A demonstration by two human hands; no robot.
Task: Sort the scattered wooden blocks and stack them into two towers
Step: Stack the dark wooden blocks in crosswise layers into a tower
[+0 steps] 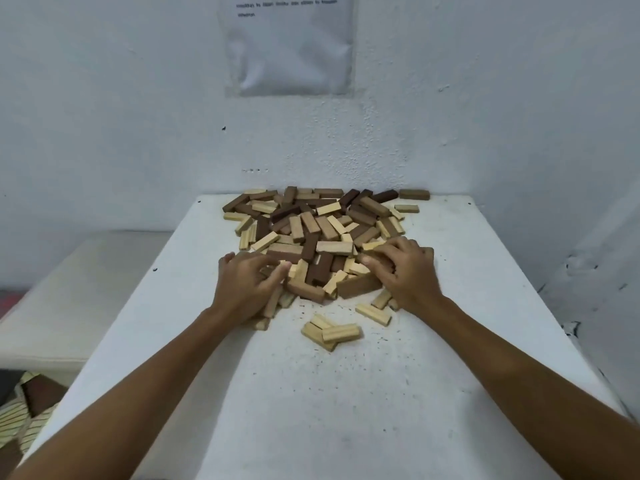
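While no tower stands anywhere on the table [346,393], the job reads as barely begun. The pile of wooden blocks [318,230], light and dark mixed, lies heaped toward the far edge against the wall. Three pale blocks [332,332] lie apart on the near side of the pile, possibly a first sorted group; cannot be sure. Left hand [247,289] rests on the near-left rim of the heap, fingers curled onto blocks there, a pale one under the palm; a firm grip is not clear. Right hand [403,271] sits on the near-right rim, fingers bent over blocks. Judgement: nearly all sorting and all stacking remain.
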